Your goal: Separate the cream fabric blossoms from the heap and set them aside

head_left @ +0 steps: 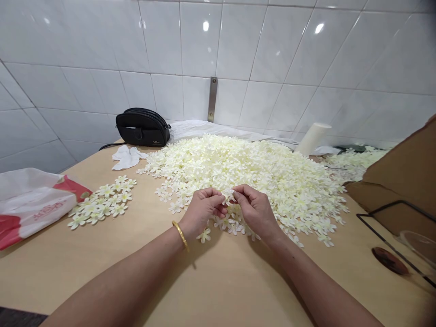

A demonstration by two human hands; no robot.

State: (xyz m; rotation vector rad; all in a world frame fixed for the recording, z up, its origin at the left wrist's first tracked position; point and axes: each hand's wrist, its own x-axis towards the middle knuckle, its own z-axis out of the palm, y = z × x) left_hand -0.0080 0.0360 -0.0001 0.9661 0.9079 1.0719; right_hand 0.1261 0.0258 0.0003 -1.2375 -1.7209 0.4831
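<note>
A large heap of cream fabric flowers (245,172) covers the middle of the wooden table (218,281). Both hands meet at the heap's near edge. My left hand (204,210), with a gold bangle on the wrist, and my right hand (254,209) pinch one small cream flower (229,194) between their fingertips. Loose flowers lie just under the hands. A smaller flat group of flowers (102,202) lies apart on the left side of the table.
A red and white plastic bag (30,204) lies at the left edge. A black pouch (143,128) and a crumpled white tissue (127,157) sit at the back left. A white roll (313,138) stands at the back right, a brown cardboard box (402,181) at the right.
</note>
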